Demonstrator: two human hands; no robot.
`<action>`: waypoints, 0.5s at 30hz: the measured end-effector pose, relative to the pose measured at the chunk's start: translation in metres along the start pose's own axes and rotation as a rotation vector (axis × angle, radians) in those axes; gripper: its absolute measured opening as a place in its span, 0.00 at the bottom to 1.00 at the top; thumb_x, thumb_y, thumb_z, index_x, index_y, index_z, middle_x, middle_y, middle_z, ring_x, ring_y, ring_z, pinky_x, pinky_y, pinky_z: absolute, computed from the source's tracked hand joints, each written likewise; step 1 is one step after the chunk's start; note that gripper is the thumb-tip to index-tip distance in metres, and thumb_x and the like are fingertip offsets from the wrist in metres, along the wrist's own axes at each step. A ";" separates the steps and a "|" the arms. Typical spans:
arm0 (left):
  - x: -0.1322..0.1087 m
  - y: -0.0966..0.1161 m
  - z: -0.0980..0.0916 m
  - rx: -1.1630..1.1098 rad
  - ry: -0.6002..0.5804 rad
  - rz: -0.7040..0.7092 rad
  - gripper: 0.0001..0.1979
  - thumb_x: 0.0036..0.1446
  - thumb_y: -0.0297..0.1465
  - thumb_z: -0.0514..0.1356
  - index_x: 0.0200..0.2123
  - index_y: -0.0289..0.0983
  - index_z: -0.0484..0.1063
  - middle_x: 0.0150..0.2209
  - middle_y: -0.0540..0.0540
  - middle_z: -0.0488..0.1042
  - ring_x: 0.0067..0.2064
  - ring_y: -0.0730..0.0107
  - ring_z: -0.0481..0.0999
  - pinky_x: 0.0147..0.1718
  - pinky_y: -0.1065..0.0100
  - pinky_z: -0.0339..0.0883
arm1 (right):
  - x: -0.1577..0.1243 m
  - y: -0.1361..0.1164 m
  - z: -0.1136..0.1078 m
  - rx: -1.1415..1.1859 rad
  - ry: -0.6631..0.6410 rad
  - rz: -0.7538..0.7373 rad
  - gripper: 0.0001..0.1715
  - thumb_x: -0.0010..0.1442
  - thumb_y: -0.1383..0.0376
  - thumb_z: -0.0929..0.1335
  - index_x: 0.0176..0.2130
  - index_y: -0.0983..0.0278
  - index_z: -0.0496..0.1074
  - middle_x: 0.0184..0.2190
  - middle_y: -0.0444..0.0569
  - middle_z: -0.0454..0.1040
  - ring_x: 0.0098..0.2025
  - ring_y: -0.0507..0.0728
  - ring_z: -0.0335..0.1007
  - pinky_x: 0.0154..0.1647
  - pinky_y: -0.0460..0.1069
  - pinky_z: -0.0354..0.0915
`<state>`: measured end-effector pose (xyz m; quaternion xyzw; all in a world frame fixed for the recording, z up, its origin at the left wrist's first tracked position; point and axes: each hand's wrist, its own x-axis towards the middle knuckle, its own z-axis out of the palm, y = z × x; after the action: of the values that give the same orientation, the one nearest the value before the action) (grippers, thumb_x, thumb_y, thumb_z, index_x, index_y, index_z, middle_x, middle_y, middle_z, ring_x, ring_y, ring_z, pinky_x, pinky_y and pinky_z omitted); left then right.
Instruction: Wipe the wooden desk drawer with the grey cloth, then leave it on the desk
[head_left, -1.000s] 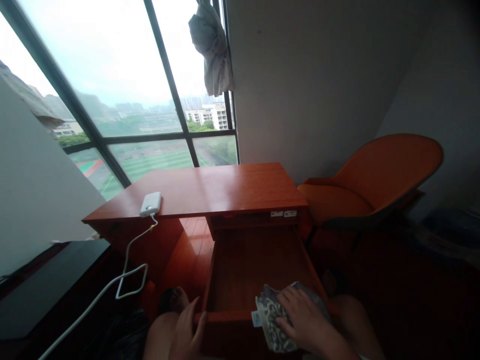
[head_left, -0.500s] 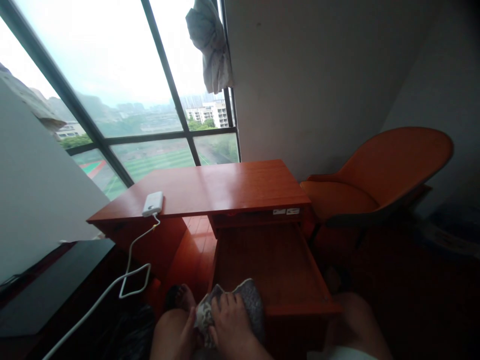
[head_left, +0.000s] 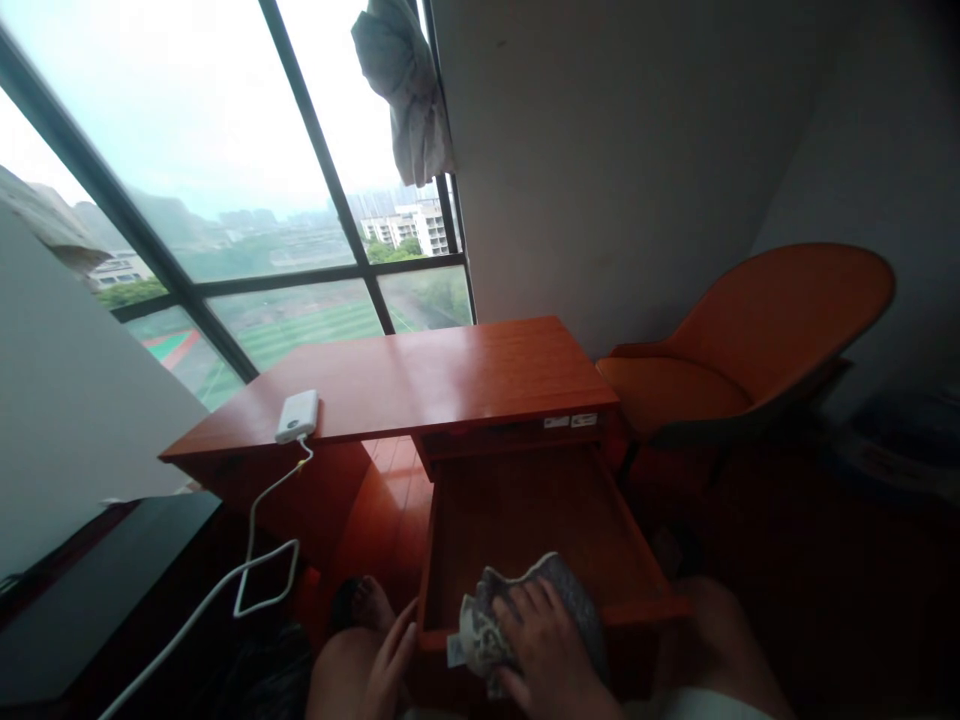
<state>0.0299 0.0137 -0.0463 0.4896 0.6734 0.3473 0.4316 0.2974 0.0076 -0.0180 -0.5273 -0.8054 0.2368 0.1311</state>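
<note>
My right hand (head_left: 546,645) lies over a grey patterned cloth (head_left: 574,585) with a pale edging and a small white tag. Its fingers are bent onto the fabric, which hangs over the front edge of a pulled-out wooden drawer (head_left: 525,510). Beside the drawer's front left corner is my left hand (head_left: 394,655). Its fingers are stretched out and nothing is in them; the fingertips appear to touch the drawer's side. The part of the cloth under my right palm is hidden.
Above the drawer is a reddish wooden desk (head_left: 450,370), with a white power bank (head_left: 298,415) on its left part. A white cable (head_left: 217,580) runs down from it. An orange chair (head_left: 780,330) stands at the right. A large window (head_left: 247,220) lies behind the desk.
My right hand has moved right with the cloth, over the drawer's front. The left hand has let go of the cloth's left side and is now at the drawer's left corner.
</note>
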 end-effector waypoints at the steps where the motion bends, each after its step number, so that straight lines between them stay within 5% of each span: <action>1: -0.002 0.002 0.000 -0.017 0.001 -0.011 0.30 0.51 0.56 0.55 0.48 0.42 0.78 0.57 0.44 0.77 0.64 0.49 0.69 0.58 0.56 0.69 | -0.009 0.014 -0.006 -0.013 0.004 0.014 0.41 0.55 0.43 0.66 0.63 0.51 0.59 0.64 0.54 0.68 0.66 0.71 0.60 0.73 0.73 0.45; 6: -0.007 0.015 0.001 0.002 0.021 -0.068 0.34 0.52 0.57 0.55 0.52 0.40 0.76 0.58 0.45 0.76 0.65 0.49 0.68 0.60 0.58 0.69 | -0.057 0.098 -0.036 -0.191 0.094 0.044 0.38 0.55 0.55 0.71 0.62 0.44 0.60 0.62 0.42 0.71 0.65 0.63 0.63 0.74 0.69 0.42; 9: -0.008 0.012 -0.001 -0.004 -0.007 -0.037 0.33 0.55 0.54 0.54 0.55 0.40 0.75 0.60 0.46 0.74 0.66 0.51 0.65 0.63 0.57 0.64 | -0.084 0.144 -0.045 -0.434 0.345 -0.030 0.32 0.58 0.50 0.68 0.61 0.45 0.62 0.56 0.38 0.77 0.58 0.59 0.71 0.70 0.63 0.46; 12: -0.006 0.005 -0.007 0.082 -0.023 0.011 0.30 0.56 0.52 0.54 0.53 0.41 0.77 0.62 0.47 0.72 0.67 0.51 0.64 0.65 0.57 0.61 | -0.100 0.170 -0.045 -0.612 0.580 -0.079 0.32 0.57 0.46 0.68 0.58 0.47 0.66 0.53 0.38 0.80 0.56 0.58 0.72 0.65 0.60 0.50; 15: 0.001 -0.002 -0.010 0.205 -0.003 0.042 0.26 0.55 0.51 0.54 0.49 0.44 0.79 0.59 0.48 0.75 0.65 0.49 0.67 0.64 0.55 0.62 | -0.104 0.177 -0.039 -0.566 0.655 -0.055 0.29 0.55 0.48 0.70 0.56 0.48 0.70 0.52 0.39 0.80 0.56 0.58 0.73 0.63 0.58 0.56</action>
<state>0.0202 0.0137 -0.0443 0.5457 0.6944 0.2846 0.3729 0.4978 -0.0188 -0.0726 -0.5683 -0.7681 -0.1767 0.2362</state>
